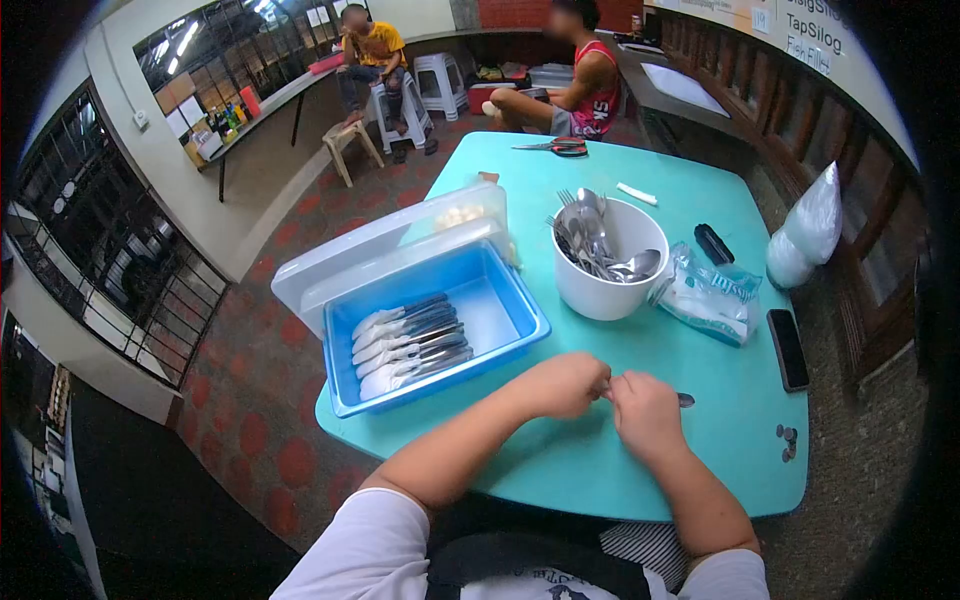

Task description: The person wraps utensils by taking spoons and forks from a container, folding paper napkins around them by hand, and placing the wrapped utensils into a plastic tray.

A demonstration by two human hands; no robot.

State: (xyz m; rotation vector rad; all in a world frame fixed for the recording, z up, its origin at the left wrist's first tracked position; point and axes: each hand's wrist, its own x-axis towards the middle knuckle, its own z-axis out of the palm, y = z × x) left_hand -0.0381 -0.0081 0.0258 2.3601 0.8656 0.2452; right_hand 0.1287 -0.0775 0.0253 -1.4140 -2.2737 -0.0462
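A utensil (686, 400) is grasped above the tabletop (740, 440) by the fingers of both hands.
The fingers of the left hand (566, 386) and right hand (645, 415) are clenched close together around it, its metal end exposed just right of the right fingers. Left of the fingers, wrapped cutlery (410, 345) is laid in a blue tray (440, 386); beyond them, spoons and forks (590, 230) are held in a white bucket (600, 295), with a tissue packet (712, 305) placed beside it.
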